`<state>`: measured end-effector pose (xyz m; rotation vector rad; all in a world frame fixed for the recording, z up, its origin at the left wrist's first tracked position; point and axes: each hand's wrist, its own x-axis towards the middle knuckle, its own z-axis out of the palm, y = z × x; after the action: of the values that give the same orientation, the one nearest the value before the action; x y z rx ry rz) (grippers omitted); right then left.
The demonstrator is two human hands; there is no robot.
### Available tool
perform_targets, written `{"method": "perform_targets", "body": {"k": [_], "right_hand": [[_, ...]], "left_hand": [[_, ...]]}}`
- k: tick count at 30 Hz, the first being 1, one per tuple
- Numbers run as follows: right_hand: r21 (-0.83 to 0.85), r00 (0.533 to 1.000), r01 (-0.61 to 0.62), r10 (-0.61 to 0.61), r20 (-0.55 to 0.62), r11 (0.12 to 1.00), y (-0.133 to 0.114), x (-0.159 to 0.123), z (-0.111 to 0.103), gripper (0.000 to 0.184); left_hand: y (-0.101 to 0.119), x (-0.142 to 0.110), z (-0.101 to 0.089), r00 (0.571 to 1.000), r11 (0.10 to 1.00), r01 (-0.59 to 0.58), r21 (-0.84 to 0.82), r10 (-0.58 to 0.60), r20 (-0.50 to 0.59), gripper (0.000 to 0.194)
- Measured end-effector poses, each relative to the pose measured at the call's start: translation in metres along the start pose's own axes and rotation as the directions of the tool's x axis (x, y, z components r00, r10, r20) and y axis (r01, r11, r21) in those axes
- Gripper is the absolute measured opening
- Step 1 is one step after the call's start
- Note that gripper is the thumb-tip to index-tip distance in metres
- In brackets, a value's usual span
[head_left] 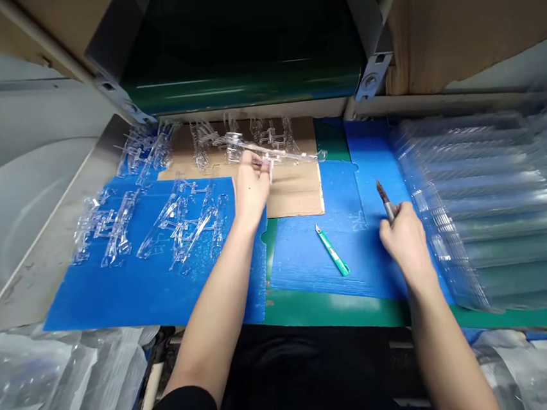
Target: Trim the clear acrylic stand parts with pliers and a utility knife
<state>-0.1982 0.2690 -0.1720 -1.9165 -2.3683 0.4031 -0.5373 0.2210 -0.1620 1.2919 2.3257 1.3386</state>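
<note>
Our left hand [253,191] pinches a clear moulded plastic runner [280,151] between fingers and thumb, holding it just over the cardboard sheet [296,193], the firm grip near its middle keeping it steady. Our right hand [405,240] closes around a metal-barrelled pen-like tool [387,203], tip up, right of the cardboard, with a green craft knife [332,254] nearby; more clear runners [178,224] lie left of it.

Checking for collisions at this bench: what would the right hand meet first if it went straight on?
The right hand would likely pass over the blue corrugated plastic sheet and first meet the glossy dark green roller, though depth is unclear.
</note>
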Motion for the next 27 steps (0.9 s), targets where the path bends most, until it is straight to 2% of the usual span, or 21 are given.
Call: {"method": "perform_targets", "body": {"k": [3, 5, 8, 10, 12, 14, 17, 19, 21, 23, 26, 27], "right_hand": [[0.097, 0.987, 0.144, -0.15, 0.052, 0.985, -0.034, -0.04, 0.017, 0.026], [0.13, 0.969, 0.22, -0.232, 0.086, 0.967, -0.053, -0.067, 0.033, 0.03], [0.145, 0.962, 0.242, -0.256, 0.091, 0.959, -0.066, -0.084, 0.05, 0.015], [0.156, 0.973, 0.213, -0.224, 0.06, 0.965, -0.063, -0.076, 0.05, 0.01], [0.181, 0.984, 0.172, -0.177, 0.011, 0.968, -0.057, -0.059, 0.041, 0.01], [0.227, 0.99, 0.139, -0.134, -0.038, 0.964, -0.055, -0.047, 0.025, 0.005], [0.333, 0.987, 0.157, -0.159, -0.02, 0.93, -0.067, -0.059, -0.002, 0.026], [0.503, 0.956, 0.195, -0.278, 0.094, 0.842, -0.084, -0.088, -0.016, 0.037], [0.702, 0.884, 0.164, -0.418, 0.207, 0.693, -0.102, -0.12, -0.024, 0.04], [0.795, 0.843, 0.11, -0.48, 0.243, 0.597, -0.115, -0.145, -0.023, 0.033], [0.838, 0.881, 0.075, -0.429, 0.198, 0.54, -0.121, -0.158, -0.016, 0.026], [0.855, 0.898, 0.059, -0.401, 0.18, 0.515, -0.119, -0.157, -0.013, 0.028]], "left_hand": [[-0.003, -0.024, -0.034, 0.992, 0.993, -0.073, -0.093, 0.062, -0.112, 0.008], [-0.002, -0.05, -0.061, 0.994, 0.99, -0.074, -0.118, 0.063, -0.091, 0.011], [0.001, -0.099, -0.101, 0.996, 0.988, -0.038, -0.147, 0.049, 0.07, 0.013], [0.003, -0.131, -0.121, 0.974, 0.994, -0.023, -0.105, 0.046, 0.22, 0.011], [0.004, -0.157, -0.135, 0.931, 1.0, -0.004, -0.009, 0.008, 0.364, 0.008], [0.005, -0.175, -0.142, 0.882, 0.995, -0.002, 0.098, -0.045, 0.469, 0.008], [0.005, -0.187, -0.145, 0.835, 0.98, -0.054, 0.194, -0.062, 0.546, 0.013], [0.005, -0.188, -0.145, 0.815, 0.971, -0.087, 0.223, -0.059, 0.576, 0.014], [0.007, -0.188, -0.147, 0.807, 0.964, -0.1, 0.245, -0.066, 0.586, 0.013], [0.008, -0.188, -0.15, 0.815, 0.96, -0.104, 0.258, -0.066, 0.575, 0.013], [0.006, -0.194, -0.154, 0.865, 0.984, -0.061, 0.167, -0.031, 0.501, 0.014], [0.005, -0.196, -0.154, 0.894, 0.996, -0.012, 0.088, -0.028, 0.446, 0.023]]}}
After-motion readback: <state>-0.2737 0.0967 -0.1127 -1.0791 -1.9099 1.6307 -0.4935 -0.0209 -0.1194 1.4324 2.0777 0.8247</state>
